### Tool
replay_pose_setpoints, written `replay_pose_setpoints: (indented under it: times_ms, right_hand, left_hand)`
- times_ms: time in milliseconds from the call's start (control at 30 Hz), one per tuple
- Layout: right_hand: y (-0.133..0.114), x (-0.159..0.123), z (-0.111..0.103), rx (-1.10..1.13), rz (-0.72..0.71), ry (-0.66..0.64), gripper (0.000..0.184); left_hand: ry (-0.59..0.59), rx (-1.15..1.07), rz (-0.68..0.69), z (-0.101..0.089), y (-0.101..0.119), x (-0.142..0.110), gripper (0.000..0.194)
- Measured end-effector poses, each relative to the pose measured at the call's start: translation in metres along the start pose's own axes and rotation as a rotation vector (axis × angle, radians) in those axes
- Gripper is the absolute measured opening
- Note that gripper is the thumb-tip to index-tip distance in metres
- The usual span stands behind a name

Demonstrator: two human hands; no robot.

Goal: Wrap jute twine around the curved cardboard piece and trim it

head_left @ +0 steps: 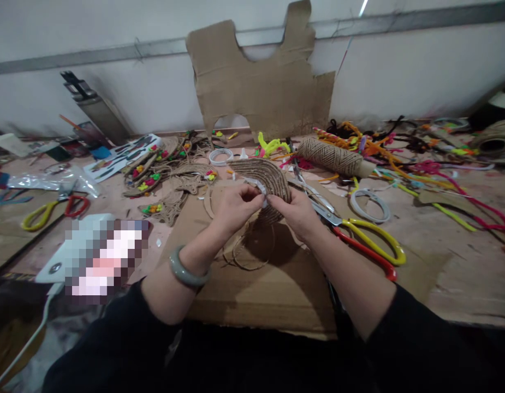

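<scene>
A curved piece covered in rows of brown jute twine is held up over a cardboard sheet. My right hand grips its right side, thumb pressed near the middle. At its left edge my left hand is closed, thumb and fingertips pinching a thin white strip against the piece. Whether that strip is tape or paper I cannot tell. Loose loops of twine hang below onto the cardboard. Scissors with red and yellow handles lie beside my right forearm.
Left of me are a pixelated phone, a white device, more scissors and twine shapes with coloured pompoms. To the right lie a twine spool, a tape roll and coloured yarn. Cut cardboard leans on the wall.
</scene>
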State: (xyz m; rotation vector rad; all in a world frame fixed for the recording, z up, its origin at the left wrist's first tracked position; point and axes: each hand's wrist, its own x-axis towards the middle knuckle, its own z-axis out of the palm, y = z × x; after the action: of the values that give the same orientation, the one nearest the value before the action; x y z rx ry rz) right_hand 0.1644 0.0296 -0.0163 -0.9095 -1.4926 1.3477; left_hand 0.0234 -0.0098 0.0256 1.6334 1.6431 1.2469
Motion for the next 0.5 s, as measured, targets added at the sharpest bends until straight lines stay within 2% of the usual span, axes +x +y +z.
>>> replay_pose_setpoints:
  times_ms: [267,500]
  right_hand:
    - [-0.0027,-0.0003,-0.0004,-0.072,-0.064,-0.068,0.025]
    - [0.0010,-0.0006,-0.0028,-0.158,-0.119,-0.074,0.022]
  left_hand:
    - [0.025,0.043,-0.020,0.0000,-0.0034,0.0006,0.012]
    - [0.029,0.075,-0.041,-0.0002,-0.0041,0.0009,0.013]
